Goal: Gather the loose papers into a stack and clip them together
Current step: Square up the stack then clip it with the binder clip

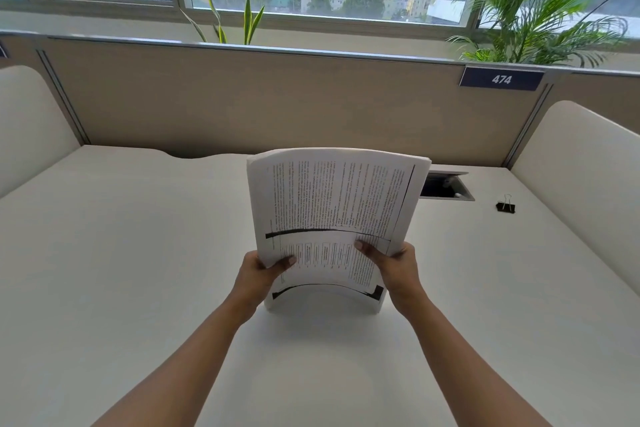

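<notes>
Both hands (258, 274) stand the paper stack (332, 211) upright on the desk (138, 253); long axis vertical.

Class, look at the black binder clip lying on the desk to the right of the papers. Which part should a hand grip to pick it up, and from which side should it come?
Probably the wire handle of the binder clip: it stands up above the black body, which rests on the desk. Come from above with the right hand, the nearer one.
</notes>
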{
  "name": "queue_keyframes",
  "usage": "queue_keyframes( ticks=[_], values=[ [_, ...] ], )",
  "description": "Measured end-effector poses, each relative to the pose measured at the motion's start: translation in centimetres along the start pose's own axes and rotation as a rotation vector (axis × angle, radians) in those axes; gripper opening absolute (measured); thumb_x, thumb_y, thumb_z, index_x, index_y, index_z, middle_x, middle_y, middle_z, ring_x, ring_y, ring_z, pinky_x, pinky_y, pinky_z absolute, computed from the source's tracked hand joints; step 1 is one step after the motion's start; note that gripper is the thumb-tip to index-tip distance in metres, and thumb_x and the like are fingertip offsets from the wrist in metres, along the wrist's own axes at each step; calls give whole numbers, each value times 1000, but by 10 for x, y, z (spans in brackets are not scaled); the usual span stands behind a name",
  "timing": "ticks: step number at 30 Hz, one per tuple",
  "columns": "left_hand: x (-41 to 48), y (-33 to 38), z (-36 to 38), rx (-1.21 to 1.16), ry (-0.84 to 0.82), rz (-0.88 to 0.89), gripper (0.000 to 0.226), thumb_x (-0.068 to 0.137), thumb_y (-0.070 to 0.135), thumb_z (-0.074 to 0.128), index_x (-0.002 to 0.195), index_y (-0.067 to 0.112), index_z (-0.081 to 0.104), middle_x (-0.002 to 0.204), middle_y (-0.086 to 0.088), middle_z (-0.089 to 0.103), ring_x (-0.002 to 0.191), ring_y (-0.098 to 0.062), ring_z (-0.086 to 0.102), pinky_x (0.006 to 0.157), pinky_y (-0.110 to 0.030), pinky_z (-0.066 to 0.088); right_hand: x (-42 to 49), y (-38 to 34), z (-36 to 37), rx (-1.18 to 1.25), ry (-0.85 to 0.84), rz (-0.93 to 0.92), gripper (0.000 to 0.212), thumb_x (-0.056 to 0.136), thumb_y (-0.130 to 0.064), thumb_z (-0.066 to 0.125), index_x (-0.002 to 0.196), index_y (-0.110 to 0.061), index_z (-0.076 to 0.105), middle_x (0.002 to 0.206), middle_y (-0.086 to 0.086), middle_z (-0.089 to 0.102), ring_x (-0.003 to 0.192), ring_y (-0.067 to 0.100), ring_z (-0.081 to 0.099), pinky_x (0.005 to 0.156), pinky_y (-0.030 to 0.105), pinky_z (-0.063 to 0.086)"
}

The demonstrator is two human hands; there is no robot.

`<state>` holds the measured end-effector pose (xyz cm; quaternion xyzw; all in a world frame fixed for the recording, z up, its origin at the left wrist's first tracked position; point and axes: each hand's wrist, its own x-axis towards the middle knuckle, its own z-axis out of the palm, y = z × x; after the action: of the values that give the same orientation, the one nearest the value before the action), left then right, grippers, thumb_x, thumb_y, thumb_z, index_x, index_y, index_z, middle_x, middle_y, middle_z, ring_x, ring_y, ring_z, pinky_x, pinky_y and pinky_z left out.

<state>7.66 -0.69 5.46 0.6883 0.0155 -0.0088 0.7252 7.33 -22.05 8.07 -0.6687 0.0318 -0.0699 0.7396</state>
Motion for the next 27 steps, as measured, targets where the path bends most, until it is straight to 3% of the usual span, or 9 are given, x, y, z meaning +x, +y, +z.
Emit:
queue_keyframes(
  ticks=[3,6,8,12,15,19,22,25,27],
  values=[
    [2,-2,-3,29,28,-16,22,82,5,64,102,12,66,92,8,68,91,-16,62,74,-22,51,0,1,-2,26,6,30,23,66,-20,79,84,-22,66,90,-3,69,90,26,63,70,35,55],
    [1,-5,-14,21,95,-4,16,80,6,67,89,19,69,76,14,74,79,-9,68,69,-18,55,4,4,-8,144,7,93,77,29,-50,89,94,-15,66,89,-4,74,84,18,71,66,34,59],
    [0,-7,-22,-17,136,-2,17,78,2,68,86,17,69,70,9,74,69,-8,69,63,-16,55,6,6,-14,266,2,115,86,25,-46,91,99,-12,65,92,0,75,85,19,72,68,35,60],
    [-3,-12,-29,-114,206,-27,19,79,-3,65,89,14,67,67,4,74,68,-9,69,67,-22,58,6,14,-19,417,81,178,82,25,-33,94,99,-11,66,95,5,75,90,23,71,75,39,59],
    [-3,-13,-19,-300,256,-67,21,83,-5,59,96,11,64,66,2,74,63,-9,70,68,-22,59,2,21,-16,486,178,255,66,48,-15,82,110,-5,62,103,9,70,101,25,65,81,39,56],
    [-4,-16,3,-502,294,-157,27,87,-5,53,110,9,58,68,4,74,61,-7,70,59,-20,57,-5,32,-9,571,261,354,60,61,-8,76,118,0,59,101,10,70,93,26,67,84,44,55],
    [-9,-23,23,-476,244,-219,24,91,-1,48,112,8,58,70,4,73,61,-8,69,56,-21,57,-9,42,-5,595,343,466,46,72,-4,72,116,2,60,105,14,67,97,29,64,87,46,51],
    [-14,-28,35,-409,231,-231,24,91,-3,48,111,3,59,74,4,72,62,-8,68,54,-19,56,-14,51,-2,644,393,532,50,63,-4,77,111,-2,63,114,18,66,105,34,62,93,54,48],
    [-14,-29,36,-369,231,-238,26,91,-4,48,115,0,59,82,1,68,66,-12,66,54,-18,55,-15,56,-4,643,405,563,35,65,-2,77,98,-5,66,113,18,66,105,35,62,93,57,47]
  ],
)
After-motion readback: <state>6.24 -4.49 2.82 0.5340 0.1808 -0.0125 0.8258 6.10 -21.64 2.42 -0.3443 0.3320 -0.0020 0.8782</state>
